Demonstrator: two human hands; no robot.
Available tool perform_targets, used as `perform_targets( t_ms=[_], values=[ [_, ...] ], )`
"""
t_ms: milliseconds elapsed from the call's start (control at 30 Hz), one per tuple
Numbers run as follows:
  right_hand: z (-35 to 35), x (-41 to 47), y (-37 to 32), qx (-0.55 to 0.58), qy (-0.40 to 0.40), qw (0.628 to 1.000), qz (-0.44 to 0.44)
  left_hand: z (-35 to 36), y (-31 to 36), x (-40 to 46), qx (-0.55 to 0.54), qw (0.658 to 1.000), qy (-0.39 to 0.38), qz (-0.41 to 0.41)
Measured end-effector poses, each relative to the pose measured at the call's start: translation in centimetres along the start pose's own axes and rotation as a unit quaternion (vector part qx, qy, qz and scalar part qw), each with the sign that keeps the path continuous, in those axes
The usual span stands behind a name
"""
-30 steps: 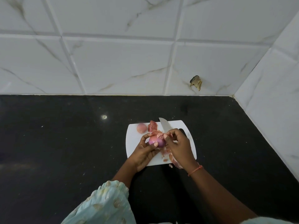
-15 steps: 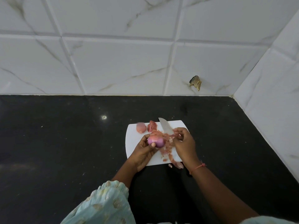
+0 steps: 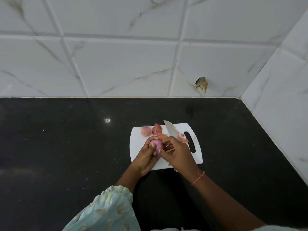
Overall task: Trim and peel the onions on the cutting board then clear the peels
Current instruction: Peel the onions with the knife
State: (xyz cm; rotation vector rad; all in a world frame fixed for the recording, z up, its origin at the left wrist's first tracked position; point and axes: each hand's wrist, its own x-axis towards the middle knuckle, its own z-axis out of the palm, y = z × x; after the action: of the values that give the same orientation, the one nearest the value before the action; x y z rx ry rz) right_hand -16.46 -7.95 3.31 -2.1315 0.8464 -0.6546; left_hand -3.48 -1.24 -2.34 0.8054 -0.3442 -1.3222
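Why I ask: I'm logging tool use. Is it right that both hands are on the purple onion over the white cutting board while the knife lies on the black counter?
Not quite. The knife lies on the cutting board, not on the counter, as the head view shows. Both the left hand and right hand do hold the purple onion over the board.

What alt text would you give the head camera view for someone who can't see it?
Two hands, left hand and right hand, hold a purple peeled onion over a white cutting board on a black counter. A knife, pink peels and another onion lie on the board.
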Motion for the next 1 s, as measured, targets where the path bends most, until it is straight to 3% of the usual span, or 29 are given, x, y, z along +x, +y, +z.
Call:
perform_targets(
  t_ms=[233, 800, 1000],
  values=[
    [0.0, -0.2, 0.3, 0.016, 0.016, 1.000, 0.007, 0.3, 0.5, -0.1, 0.005, 0.999, 0.040, -0.030],
    [1.1, -0.9, 0.7, 0.124, 0.053, 0.988, 0.075, 0.3, 0.5, -0.1, -0.007, 0.998, 0.050, -0.035],
    [1.1, -0.8, 0.3, 0.116, 0.061, 0.990, 0.051, -0.1, 0.2, 0.2, 0.003, 0.998, 0.051, -0.036]
  ],
)
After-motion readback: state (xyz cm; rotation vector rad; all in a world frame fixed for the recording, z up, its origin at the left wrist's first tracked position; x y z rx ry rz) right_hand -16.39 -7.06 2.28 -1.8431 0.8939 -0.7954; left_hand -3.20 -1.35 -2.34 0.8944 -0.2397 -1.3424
